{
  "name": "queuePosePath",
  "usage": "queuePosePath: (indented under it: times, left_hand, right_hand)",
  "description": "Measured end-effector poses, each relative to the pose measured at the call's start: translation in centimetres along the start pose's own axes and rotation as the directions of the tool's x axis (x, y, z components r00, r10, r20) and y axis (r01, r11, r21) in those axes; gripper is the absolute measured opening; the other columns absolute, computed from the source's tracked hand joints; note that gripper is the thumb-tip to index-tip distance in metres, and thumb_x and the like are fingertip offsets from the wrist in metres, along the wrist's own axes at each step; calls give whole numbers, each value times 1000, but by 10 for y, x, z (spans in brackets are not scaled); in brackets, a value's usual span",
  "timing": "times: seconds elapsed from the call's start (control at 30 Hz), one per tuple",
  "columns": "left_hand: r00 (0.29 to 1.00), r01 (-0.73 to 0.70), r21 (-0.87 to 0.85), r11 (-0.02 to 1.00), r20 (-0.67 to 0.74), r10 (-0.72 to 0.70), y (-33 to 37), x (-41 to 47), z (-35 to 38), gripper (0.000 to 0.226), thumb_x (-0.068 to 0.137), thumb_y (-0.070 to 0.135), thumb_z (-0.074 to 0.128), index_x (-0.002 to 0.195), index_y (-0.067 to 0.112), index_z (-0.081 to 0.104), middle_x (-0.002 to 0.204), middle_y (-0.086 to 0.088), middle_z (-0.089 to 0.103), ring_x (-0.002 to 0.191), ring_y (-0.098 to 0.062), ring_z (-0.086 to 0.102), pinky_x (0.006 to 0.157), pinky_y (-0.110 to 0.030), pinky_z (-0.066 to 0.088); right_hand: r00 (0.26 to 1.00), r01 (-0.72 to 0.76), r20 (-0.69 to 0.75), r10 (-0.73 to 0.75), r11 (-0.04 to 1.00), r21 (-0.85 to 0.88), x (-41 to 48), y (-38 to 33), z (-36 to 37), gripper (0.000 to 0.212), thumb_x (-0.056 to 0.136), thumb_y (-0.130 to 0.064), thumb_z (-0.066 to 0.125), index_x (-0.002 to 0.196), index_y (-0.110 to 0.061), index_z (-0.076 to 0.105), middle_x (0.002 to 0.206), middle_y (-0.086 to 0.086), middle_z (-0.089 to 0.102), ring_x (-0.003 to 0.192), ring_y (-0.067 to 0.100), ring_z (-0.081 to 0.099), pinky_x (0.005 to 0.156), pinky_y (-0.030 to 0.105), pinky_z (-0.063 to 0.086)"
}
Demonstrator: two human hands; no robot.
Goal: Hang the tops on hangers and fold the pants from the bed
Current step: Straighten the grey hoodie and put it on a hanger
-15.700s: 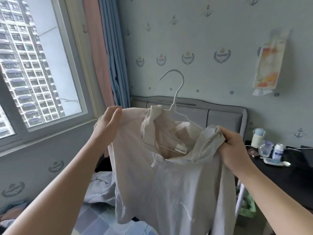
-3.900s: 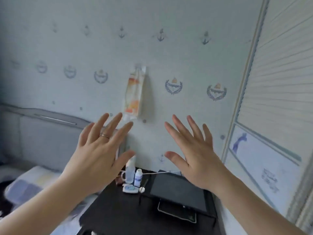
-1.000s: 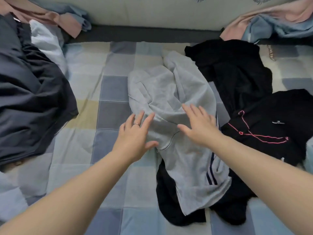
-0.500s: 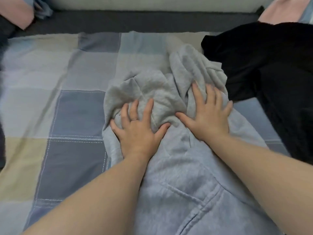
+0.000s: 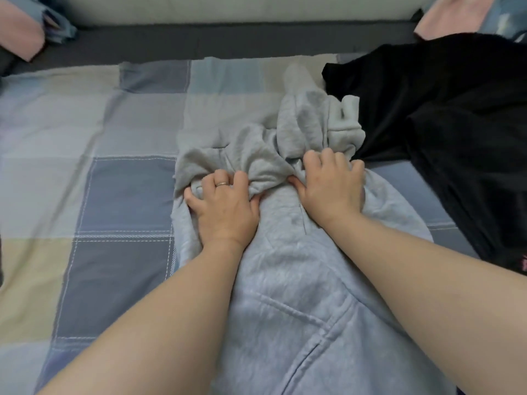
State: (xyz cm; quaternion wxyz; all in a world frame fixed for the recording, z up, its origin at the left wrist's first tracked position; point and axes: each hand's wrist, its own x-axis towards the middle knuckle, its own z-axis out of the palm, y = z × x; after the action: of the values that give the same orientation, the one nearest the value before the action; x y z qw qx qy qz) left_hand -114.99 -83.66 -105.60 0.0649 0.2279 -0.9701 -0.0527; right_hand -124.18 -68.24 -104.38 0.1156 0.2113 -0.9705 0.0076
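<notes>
The left hand (image 5: 225,206), a ring (image 5: 222,183) on one finger, has its fingers curled into a bunched fold of the gray garment (image 5: 285,280) and grips it, thumb tucked against the cloth. The right hand (image 5: 330,189), just beside it, is clenched the same way, fingertips dug into the gathered fabric and thumb pressed to the cloth at its inner side. Both forearms lie over the smoother lower part of the garment, where a curved pocket seam shows.

The gray garment lies on the bed (image 5: 114,195), on a checked cover of blue, gray and pale yellow squares. Its crumpled far end is heaped just beyond the fingers and touches a black garment (image 5: 442,124) spread to the right. Pink cloth (image 5: 20,32) sits at the far left corner of the bed, and more pink cloth (image 5: 445,15) at the far right.
</notes>
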Motion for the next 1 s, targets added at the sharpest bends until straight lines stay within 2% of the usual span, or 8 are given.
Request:
queuePosePath:
  times: [0.1,0.2,0.37,0.47,0.53,0.63,0.73,1.0]
  left_hand:
    - [999,-31,55,998,-9,31,6,-4,-8,23,99,39,46,108,19,51,117,-9,56,111,-33,47,98,-59,31]
    - [997,-45,60,997,-58,48,10,-37,-20,17,100,27,48,112,16,52,112,-8,63,105,-32,54,88,-48,35]
    - [990,-106,-168,980,-114,88,-5,-169,-53,17,80,27,69,86,16,57,81,-5,63,76,-30,60,67,-40,39]
    - [999,-23,-324,946,-29,15,-22,-259,-81,14,73,33,53,78,21,49,71,1,60,67,-28,60,59,-38,42]
    - [998,38,-339,940,63,-17,-36,-311,-93,16,71,39,48,76,23,50,69,5,62,66,-26,64,59,-38,46]
    - [987,88,-280,956,155,-45,-54,-350,-90,22,71,44,49,69,22,49,61,4,59,61,-26,64,59,-38,47]
    - [996,26,-226,974,87,-6,-61,-351,-72,27,76,43,53,65,18,47,59,-2,52,59,-29,58,59,-38,43]
    - [998,-28,-137,990,59,37,-61,-349,-50,26,81,43,53,70,21,45,58,-2,49,57,-29,51,65,-39,31]
  right_hand:
    - [996,-69,50,71,997,-31,-5,-19,-15,19,100,-34,50,114,-23,46,112,5,57,105,28,54,87,48,36]
    - [989,-148,5,148,989,31,-42,-25,-43,23,93,-18,54,115,-21,49,112,6,56,103,29,53,82,45,34]
    - [999,-43,-17,46,990,131,-149,-16,-95,17,78,-17,63,93,-18,54,94,5,55,87,32,54,75,42,30]
    - [992,83,-115,-61,976,201,-203,-32,-121,21,78,-18,67,81,-22,46,80,-1,47,74,28,50,74,42,32]
    - [977,196,-129,-170,954,227,-238,-48,-126,27,73,-18,70,79,-23,44,78,-2,44,72,27,48,75,41,32]
    - [959,272,8,-283,928,253,-264,-69,-114,19,70,-24,64,82,-19,49,83,2,47,77,30,50,79,43,36]
    - [957,215,145,-253,948,235,-252,-83,-91,28,67,-30,61,89,-15,49,88,6,50,83,30,51,85,47,38]
    - [955,265,111,-276,958,109,-235,-93,-58,41,74,-33,70,97,-13,43,91,10,50,80,29,49,85,46,29]
